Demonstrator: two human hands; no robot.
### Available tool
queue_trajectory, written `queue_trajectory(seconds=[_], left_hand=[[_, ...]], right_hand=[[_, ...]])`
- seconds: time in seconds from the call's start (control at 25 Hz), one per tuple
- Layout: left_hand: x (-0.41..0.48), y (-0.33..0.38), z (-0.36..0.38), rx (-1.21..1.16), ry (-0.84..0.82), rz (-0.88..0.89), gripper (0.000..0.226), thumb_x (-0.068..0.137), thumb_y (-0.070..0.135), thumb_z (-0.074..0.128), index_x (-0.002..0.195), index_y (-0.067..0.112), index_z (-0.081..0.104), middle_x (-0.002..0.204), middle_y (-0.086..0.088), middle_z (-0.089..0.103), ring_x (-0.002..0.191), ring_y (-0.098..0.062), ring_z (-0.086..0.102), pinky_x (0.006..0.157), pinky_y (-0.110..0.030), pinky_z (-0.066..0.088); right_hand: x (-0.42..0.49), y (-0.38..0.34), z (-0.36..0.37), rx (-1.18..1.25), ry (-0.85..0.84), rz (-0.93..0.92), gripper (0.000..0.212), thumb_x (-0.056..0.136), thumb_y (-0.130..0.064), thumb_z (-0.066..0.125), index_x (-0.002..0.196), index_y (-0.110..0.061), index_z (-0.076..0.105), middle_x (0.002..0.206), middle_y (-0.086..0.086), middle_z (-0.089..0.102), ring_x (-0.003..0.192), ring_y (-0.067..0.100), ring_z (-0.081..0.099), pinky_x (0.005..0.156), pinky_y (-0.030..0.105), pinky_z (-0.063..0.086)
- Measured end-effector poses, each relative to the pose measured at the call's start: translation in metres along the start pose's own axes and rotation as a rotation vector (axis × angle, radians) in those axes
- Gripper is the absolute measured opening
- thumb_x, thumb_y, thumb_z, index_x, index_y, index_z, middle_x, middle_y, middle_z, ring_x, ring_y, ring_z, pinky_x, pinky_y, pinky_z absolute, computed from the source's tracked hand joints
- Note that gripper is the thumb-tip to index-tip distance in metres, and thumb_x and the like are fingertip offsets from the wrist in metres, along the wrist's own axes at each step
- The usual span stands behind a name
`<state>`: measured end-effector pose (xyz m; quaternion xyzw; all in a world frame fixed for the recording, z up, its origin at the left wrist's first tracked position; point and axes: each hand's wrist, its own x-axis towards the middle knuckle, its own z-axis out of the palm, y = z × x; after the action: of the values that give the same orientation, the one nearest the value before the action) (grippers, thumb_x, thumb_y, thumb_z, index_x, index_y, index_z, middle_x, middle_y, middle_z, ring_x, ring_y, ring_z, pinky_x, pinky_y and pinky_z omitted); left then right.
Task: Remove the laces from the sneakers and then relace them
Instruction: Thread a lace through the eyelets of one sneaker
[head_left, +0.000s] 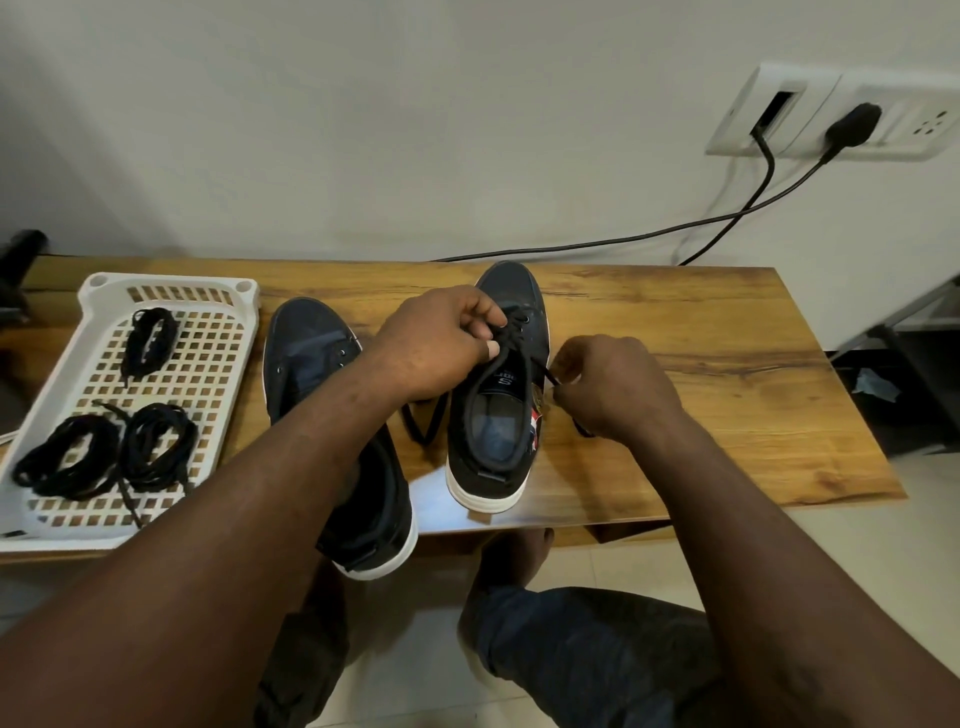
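Note:
Two dark navy sneakers with white soles stand on a wooden table (701, 364). The right sneaker (493, 441) carries a black lace (517, 340) threaded through its upper eyelets. My left hand (441, 343) pinches the lace at the eyelets on the shoe's left side. My right hand (618, 389) pinches the lace's other end just right of the shoe. A loop of the lace lies on the table between the shoes. The left sneaker (311, 353) shows bare eyelets, and my left forearm covers its middle.
A white perforated tray (208, 364) at the table's left holds three bundles of black laces (150, 338). Two black cables (727, 218) run from a wall socket (852, 114) down behind the table. My knees are below the table's front edge.

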<state>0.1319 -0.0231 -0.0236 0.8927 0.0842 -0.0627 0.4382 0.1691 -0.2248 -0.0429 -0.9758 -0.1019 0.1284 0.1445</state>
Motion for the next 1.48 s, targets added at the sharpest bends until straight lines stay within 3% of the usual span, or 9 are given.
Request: queue_trajectory(seconds=[0.16, 0.32, 0.52, 0.68, 0.92, 1.08, 1.2, 1.32, 1.48], left_hand=[[-0.002, -0.008, -0.007, 0.026, -0.088, -0.11, 0.009, 0.098, 0.03, 0.071, 0.093, 0.022, 0.071, 0.08, 0.007, 0.067, 0.079, -0.014, 0.063, 0.076, -0.032, 0.05], [-0.004, -0.006, -0.008, 0.075, -0.158, -0.143, 0.022, 0.102, 0.035, 0.066, 0.087, 0.019, 0.066, 0.079, 0.003, 0.065, 0.075, -0.012, 0.057, 0.067, -0.03, 0.041], [-0.002, -0.001, -0.013, 0.125, -0.151, -0.131, 0.02, 0.107, 0.025, 0.056, 0.102, 0.009, 0.067, 0.09, -0.001, 0.074, 0.083, -0.019, 0.064, 0.074, -0.034, 0.046], [0.0, -0.007, -0.016, 0.254, -0.129, -0.123, 0.017, 0.105, 0.026, 0.057, 0.102, 0.011, 0.065, 0.101, -0.004, 0.075, 0.099, -0.026, 0.069, 0.088, -0.044, 0.056], [-0.009, 0.001, -0.015, 0.1, -0.085, -0.048, 0.03, 0.088, 0.046, 0.078, 0.102, 0.027, 0.059, 0.093, 0.006, 0.069, 0.085, -0.014, 0.064, 0.074, -0.037, 0.051], [-0.018, 0.002, -0.004, 0.337, -0.063, 0.107, 0.044, 0.078, 0.027, 0.08, 0.104, 0.032, 0.044, 0.104, 0.005, 0.056, 0.089, -0.021, 0.059, 0.078, -0.048, 0.056], [-0.029, 0.008, 0.007, 0.595, 0.038, 0.279, 0.034, 0.082, 0.022, 0.071, 0.106, 0.036, 0.052, 0.116, 0.005, 0.045, 0.098, -0.022, 0.054, 0.069, -0.042, 0.052], [-0.037, 0.009, 0.018, 0.868, 0.067, 0.255, 0.035, 0.091, 0.035, 0.07, 0.124, 0.039, 0.061, 0.13, 0.0, 0.038, 0.109, -0.023, 0.046, 0.066, -0.038, 0.048], [-0.037, 0.004, 0.016, 0.852, 0.03, 0.206, 0.039, 0.087, 0.049, 0.073, 0.124, 0.037, 0.065, 0.129, 0.002, 0.038, 0.107, -0.021, 0.047, 0.068, -0.037, 0.046]], right_hand=[[-0.002, -0.01, -0.006, 0.322, 0.044, -0.157, 0.011, 0.088, -0.02, 0.072, 0.094, -0.029, 0.07, 0.094, -0.012, 0.07, 0.089, 0.008, 0.063, 0.071, 0.027, 0.049], [-0.003, -0.012, -0.006, 0.616, -0.164, -0.014, 0.019, 0.101, -0.028, 0.06, 0.096, -0.011, 0.067, 0.094, 0.001, 0.068, 0.086, 0.016, 0.06, 0.076, 0.036, 0.046], [-0.001, -0.012, -0.007, 0.821, -0.247, 0.06, 0.007, 0.102, -0.014, 0.058, 0.096, -0.013, 0.061, 0.089, 0.005, 0.064, 0.078, 0.012, 0.058, 0.071, 0.031, 0.045], [-0.001, -0.013, -0.009, 0.768, -0.214, 0.063, 0.007, 0.099, -0.013, 0.061, 0.094, -0.011, 0.066, 0.092, 0.007, 0.068, 0.083, 0.014, 0.061, 0.073, 0.032, 0.045], [-0.005, -0.018, -0.011, 0.782, -0.193, -0.032, 0.019, 0.094, -0.024, 0.073, 0.107, -0.016, 0.062, 0.094, 0.002, 0.067, 0.087, 0.015, 0.063, 0.077, 0.035, 0.05], [-0.011, -0.024, -0.01, 0.562, -0.16, -0.11, 0.038, 0.084, -0.014, 0.078, 0.112, -0.022, 0.054, 0.097, 0.001, 0.066, 0.089, 0.019, 0.066, 0.078, 0.04, 0.054], [-0.013, -0.028, -0.01, 0.505, -0.111, -0.117, 0.039, 0.081, -0.018, 0.077, 0.109, -0.023, 0.051, 0.099, 0.004, 0.066, 0.088, 0.022, 0.066, 0.071, 0.04, 0.053], [-0.015, -0.029, -0.013, 0.486, -0.105, -0.108, 0.038, 0.082, -0.018, 0.077, 0.109, -0.023, 0.051, 0.099, 0.003, 0.066, 0.087, 0.021, 0.066, 0.071, 0.04, 0.054], [-0.017, -0.028, -0.013, 0.477, -0.084, -0.091, 0.036, 0.082, -0.019, 0.079, 0.108, -0.023, 0.053, 0.098, 0.002, 0.066, 0.09, 0.02, 0.067, 0.079, 0.045, 0.06]])
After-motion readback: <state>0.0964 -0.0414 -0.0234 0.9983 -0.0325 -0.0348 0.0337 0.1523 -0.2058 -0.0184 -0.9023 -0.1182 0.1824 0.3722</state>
